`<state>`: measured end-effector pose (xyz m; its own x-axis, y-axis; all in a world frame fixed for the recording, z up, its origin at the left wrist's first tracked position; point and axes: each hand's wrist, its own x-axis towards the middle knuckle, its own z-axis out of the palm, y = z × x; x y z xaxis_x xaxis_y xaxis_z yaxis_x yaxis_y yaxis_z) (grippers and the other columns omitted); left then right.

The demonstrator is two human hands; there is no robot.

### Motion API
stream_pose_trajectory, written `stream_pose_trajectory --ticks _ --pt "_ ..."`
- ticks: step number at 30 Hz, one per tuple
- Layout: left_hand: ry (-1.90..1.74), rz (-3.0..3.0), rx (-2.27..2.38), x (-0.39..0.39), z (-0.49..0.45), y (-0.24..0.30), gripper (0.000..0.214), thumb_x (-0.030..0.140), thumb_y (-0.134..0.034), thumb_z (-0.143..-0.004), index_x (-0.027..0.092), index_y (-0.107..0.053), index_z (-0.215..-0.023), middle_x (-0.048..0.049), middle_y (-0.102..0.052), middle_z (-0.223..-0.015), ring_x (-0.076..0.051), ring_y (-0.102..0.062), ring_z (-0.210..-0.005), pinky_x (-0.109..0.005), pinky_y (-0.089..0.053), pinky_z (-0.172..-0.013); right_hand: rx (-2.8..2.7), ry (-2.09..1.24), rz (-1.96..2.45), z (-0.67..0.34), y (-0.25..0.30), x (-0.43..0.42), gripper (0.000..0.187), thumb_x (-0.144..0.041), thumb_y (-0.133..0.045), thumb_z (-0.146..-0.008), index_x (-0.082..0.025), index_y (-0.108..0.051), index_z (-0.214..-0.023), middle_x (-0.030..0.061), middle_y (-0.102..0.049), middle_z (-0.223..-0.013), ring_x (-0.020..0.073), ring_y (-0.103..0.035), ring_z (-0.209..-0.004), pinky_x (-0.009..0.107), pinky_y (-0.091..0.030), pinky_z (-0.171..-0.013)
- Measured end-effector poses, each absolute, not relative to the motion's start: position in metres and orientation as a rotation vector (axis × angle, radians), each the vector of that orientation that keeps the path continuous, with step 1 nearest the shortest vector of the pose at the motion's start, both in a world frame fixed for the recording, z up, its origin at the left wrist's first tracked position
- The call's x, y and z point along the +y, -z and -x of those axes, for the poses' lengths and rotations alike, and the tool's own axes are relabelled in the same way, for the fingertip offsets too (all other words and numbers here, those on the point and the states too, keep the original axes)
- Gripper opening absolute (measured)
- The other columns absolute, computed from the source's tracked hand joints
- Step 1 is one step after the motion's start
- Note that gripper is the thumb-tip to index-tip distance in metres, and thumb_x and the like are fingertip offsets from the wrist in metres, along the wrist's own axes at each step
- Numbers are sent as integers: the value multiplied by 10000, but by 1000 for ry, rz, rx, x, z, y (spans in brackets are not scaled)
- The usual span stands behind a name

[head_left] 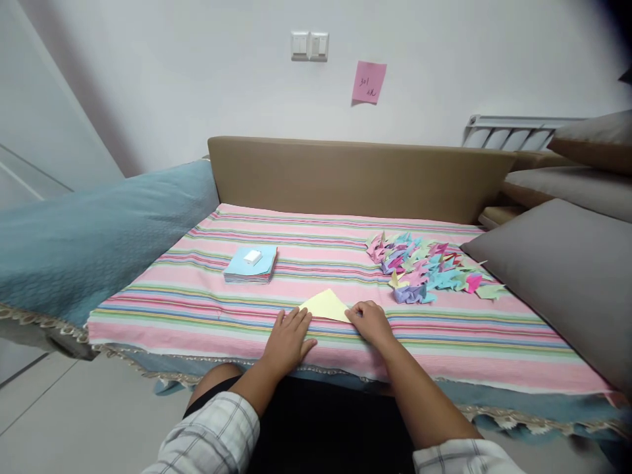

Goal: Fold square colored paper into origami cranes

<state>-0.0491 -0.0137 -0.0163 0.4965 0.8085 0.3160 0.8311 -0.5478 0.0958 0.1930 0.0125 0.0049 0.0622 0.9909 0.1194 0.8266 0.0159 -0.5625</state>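
A yellow sheet of origami paper [326, 305], folded into a triangle, lies on the striped cloth with its point away from me. My left hand [290, 339] rests flat at the paper's left corner, fingers stretched out and thumb spread. At the right corner, my right hand [369, 321] has its fingers curled and pinches the paper's edge. Beyond my left hand stands a stack of square coloured paper [249, 266], light blue on top, with a small white block [253, 257] on it. A pile of folded paper cranes [429, 270] in several colours spreads beyond my right hand.
The pink striped cloth [178, 322] covers the sofa seat. A brown backrest [345, 178] runs along the far side, below a wall with switches [309, 46] and a pink note [368, 83]. Grey cushions [557, 263] bound the right, a blue-covered armrest [113, 230] the left.
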Motion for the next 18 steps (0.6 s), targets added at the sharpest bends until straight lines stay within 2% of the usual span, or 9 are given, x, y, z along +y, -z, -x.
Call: stream_pose_trajectory --ticks 4,7,11,15,18 --pt "446 2669 -1490 7 52 12 530 493 -465 -866 215 -451 -1317 -97 -438 -1398 -306 -348 -1307 -557 -212 -1069 -1703 -721 1731 -185 -2 1 221 -418 -538 -758 -208 -577 -701 3 -619 -720 161 -560 -684 244 -366 -591" --pt "440 2672 -1519 14 50 11 532 490 -472 -861 221 -442 -1319 -100 -426 -1405 -306 -350 -1304 -554 -236 -1055 -1595 -819 1674 -181 1 -3 215 -396 -550 -736 -212 -582 -842 -22 -612 -672 150 -552 -613 237 -360 -552" --pt "576 2586 -1538 10 40 9 496 438 -553 -817 237 -494 -1267 -98 -455 -1381 -314 -365 -1284 -558 -209 -1059 -1489 -848 1640 -178 7 -3 333 -340 -548 -710 -218 -557 -1020 -39 -612 -644 148 -547 -578 237 -368 -539" --pt "774 2518 -1524 6 26 8 385 326 -582 -803 246 -563 -1178 -74 -523 -1314 -270 -479 -1154 -468 -303 -1015 -1420 -876 1554 -175 14 -5 351 -343 -532 -708 -213 -557 -1032 -46 -600 -616 146 -535 -549 241 -385 -528" --pt "854 2533 -1511 6 22 10 315 366 -583 -814 254 -604 -1107 -65 -585 -1233 -250 -526 -1083 -436 -341 -968 -1411 -942 1484 -173 17 -8 358 -371 -527 -731 -199 -550 -1044 -33 -601 -636 146 -534 -547 252 -409 -536"
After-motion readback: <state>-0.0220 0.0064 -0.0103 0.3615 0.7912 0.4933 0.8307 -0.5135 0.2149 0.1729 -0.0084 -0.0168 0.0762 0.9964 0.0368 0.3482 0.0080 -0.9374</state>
